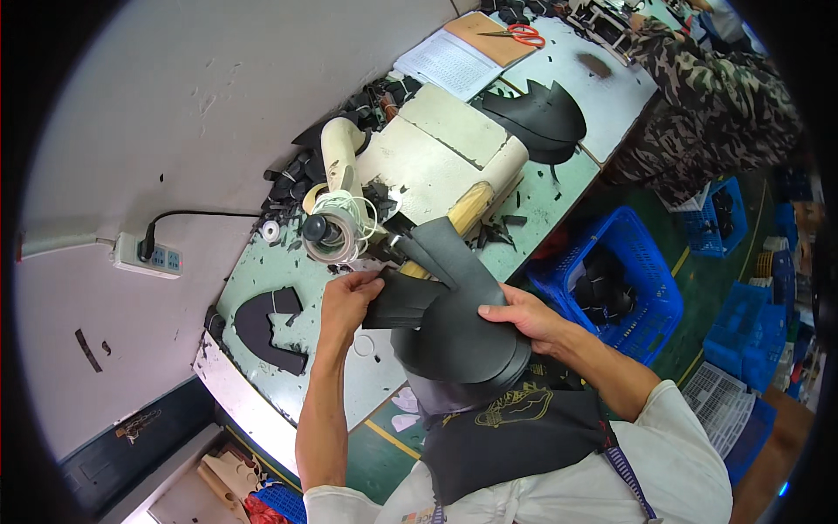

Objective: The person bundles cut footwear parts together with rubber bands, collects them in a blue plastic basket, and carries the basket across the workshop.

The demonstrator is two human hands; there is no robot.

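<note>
Between my hands is a stack of black, curved shoe-upper pieces (467, 323), smooth and leather-like, held over my lap at the bench edge. My left hand (347, 301) pinches a flap of the stack, thumb on top. On its other side my right hand (528, 316) grips the edge, thumb across the upper face and fingers underneath. Just beyond the stack stands a cream-coloured bench machine (445, 148) with a bent pipe (339, 148) and a yellowish worn part (471, 205). The stack hides part of the machine's front.
A tied U-shaped black bundle (257, 327) lies left on the bench, and another black stack (541, 118) lies beyond the machine. Red-handled scissors (524, 35) rest on papers. Blue crates (650, 297) stand at right. A co-worker in a camouflage sleeve (690, 87) works at far right.
</note>
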